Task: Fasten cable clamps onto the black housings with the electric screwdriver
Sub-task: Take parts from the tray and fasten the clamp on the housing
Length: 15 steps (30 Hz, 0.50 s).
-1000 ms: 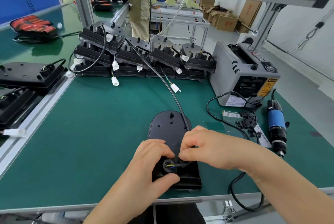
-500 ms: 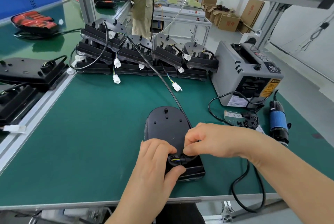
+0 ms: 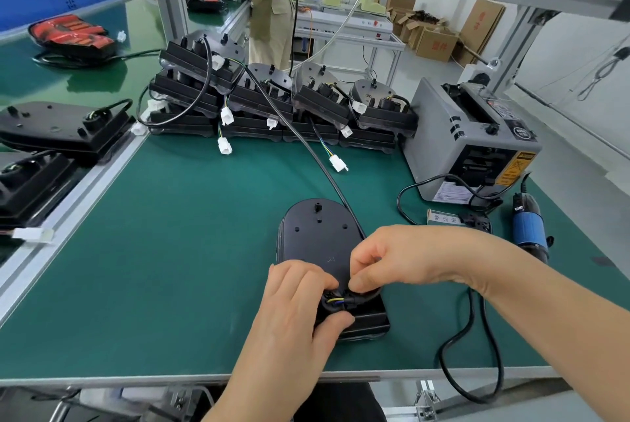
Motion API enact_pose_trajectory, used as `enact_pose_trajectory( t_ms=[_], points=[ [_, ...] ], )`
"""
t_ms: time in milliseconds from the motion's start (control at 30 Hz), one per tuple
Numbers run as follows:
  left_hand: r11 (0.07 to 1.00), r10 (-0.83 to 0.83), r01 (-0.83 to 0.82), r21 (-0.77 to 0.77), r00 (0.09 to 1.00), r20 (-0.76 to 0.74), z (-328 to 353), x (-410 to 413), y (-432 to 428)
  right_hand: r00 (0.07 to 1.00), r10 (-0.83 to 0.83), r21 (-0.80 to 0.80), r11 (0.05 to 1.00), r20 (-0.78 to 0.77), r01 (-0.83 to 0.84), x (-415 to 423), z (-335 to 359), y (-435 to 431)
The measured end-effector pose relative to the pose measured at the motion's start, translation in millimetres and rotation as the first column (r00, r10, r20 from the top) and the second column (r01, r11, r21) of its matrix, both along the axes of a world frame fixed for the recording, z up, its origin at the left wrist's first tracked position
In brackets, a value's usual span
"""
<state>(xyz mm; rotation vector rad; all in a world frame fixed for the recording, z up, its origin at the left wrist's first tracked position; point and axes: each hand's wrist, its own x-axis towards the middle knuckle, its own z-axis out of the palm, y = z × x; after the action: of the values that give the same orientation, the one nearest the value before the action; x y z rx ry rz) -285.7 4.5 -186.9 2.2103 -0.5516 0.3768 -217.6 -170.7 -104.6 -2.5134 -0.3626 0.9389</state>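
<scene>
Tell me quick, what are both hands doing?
Left hand: closed, gripping the black housing.
Right hand: closed, pinching the cable.

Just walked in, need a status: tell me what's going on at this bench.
A person works on one black housing on the green bench. The left hand grips its near end; the right hand pinches the black cable where it enters. The electric screwdriver lies untouched at the right.
</scene>
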Motion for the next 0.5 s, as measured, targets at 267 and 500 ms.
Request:
enact_pose_trajectory(
  t_ms=[267,500],
  points=[
    [1.0,-0.011,0.011,-0.015,1.0,-0.006,-2.4,1.2,0.7,0.999,0.036,-0.053,0.998,-0.004,-0.037,3.8,4.0,2.5],
    [0.999,-0.001,0.003,-0.034,0.997,0.073,-9.2,1.0,1.1,0.993,0.108,-0.148,0.984,0.054,-0.099,7.8,5.2,8.8]
  ],
)
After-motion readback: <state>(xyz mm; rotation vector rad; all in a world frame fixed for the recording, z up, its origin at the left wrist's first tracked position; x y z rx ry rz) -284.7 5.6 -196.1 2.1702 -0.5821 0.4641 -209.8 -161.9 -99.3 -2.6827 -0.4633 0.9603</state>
